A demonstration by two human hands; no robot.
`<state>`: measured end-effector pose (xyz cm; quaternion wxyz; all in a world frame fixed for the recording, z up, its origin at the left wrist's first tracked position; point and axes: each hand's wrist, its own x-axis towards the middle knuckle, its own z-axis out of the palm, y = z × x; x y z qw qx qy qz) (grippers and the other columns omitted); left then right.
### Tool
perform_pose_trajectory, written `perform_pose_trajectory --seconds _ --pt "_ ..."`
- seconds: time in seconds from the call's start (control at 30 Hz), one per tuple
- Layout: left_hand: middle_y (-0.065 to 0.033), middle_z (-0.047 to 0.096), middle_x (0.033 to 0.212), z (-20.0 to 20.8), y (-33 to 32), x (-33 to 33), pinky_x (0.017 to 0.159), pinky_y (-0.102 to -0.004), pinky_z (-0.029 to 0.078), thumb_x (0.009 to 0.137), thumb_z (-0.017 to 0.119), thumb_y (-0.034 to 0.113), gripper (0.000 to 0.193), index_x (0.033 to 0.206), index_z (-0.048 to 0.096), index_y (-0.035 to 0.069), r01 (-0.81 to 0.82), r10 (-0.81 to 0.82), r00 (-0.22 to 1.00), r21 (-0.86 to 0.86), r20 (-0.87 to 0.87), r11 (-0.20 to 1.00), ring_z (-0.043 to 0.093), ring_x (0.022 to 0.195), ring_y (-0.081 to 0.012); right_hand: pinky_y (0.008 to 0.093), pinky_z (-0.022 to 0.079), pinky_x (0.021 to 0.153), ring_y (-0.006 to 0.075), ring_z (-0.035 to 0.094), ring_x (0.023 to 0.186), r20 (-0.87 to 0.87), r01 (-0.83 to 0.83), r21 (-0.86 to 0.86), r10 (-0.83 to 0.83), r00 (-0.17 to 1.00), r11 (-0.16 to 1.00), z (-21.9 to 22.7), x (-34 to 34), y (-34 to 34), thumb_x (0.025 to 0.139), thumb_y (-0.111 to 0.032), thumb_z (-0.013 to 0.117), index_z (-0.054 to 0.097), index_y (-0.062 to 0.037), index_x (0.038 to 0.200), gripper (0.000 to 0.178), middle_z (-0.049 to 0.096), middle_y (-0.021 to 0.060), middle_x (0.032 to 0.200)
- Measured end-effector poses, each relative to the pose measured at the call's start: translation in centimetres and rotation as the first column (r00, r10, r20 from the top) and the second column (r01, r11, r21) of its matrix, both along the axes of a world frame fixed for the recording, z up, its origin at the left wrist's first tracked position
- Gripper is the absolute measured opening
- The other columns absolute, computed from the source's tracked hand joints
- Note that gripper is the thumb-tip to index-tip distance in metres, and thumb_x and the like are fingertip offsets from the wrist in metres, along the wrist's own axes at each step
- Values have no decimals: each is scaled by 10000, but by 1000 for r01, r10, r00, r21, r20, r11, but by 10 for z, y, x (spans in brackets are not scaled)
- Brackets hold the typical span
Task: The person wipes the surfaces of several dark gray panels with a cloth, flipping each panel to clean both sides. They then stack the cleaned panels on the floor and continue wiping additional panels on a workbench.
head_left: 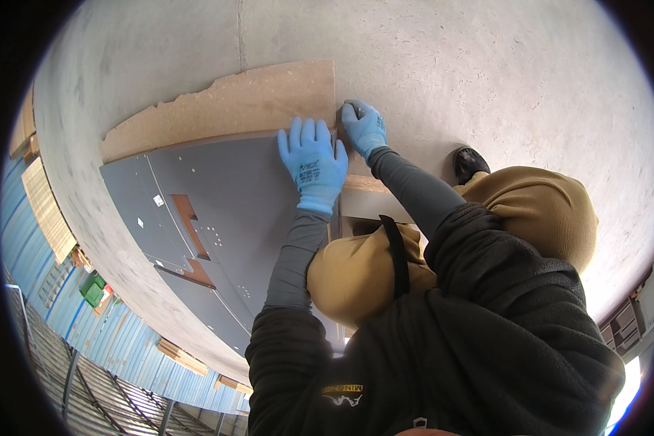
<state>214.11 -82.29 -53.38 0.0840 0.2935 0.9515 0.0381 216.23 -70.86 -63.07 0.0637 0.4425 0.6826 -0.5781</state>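
Observation:
My left hand (pixel 314 163), in a blue glove, lies flat with its fingers apart on the far right corner of a large dark grey panel (pixel 247 189). Its fingertips reach the edge of a brown board (pixel 269 94), which has one ragged side and lies along the panel's far edge. My right hand (pixel 364 126), gloved too, is just beyond that corner, its fingers curled near the board's right end. A small dark bit shows between its fingers, too little to name. The panel carries rust-brown cut-out shapes (pixel 187 225), small holes and white stickers.
Concrete floor (pixel 472 65) surrounds the panel. My knees, in tan trousers, are bent close to its near right edge, with a black shoe (pixel 469 164) behind. Far left stand a blue corrugated wall (pixel 102 320), wooden boards (pixel 47 211) and a green object (pixel 92 289). Grey drawers (pixel 621 327) stand far right.

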Motion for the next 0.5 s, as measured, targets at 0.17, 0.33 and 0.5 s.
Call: perform_pose_trajectory --seconds 0.17,0.33,0.5 --pt "-140 650 1287 -1 1 0 1218 -590 266 836 752 270 463 1229 695 30 3 -3 1000 0 -27 1000 496 1370 -360 473 543 940 407 710 1052 5 -12 -16 12 1000 1000 2 1 0 994 -342 558 775 -61 1121 377 754 231 1081" --pt "-139 652 1267 -3 2 -1 1214 -590 272 823 756 262 441 1193 695 30 1 -1 1000 17 -24 1000 504 1359 -359 471 547 931 404 713 1044 5 -9 -20 9 1000 1000 4 1 1 997 -338 559 775 -63 1120 370 755 228 1074" --pt "-140 652 1267 -3 1 -1 1214 -591 273 817 761 264 450 1195 692 29 0 0 1000 25 -21 1000 509 1355 -356 471 548 930 404 715 1037 8 -14 -17 14 1000 1000 1 1 1 997 -336 567 774 -64 1122 364 755 225 1081"
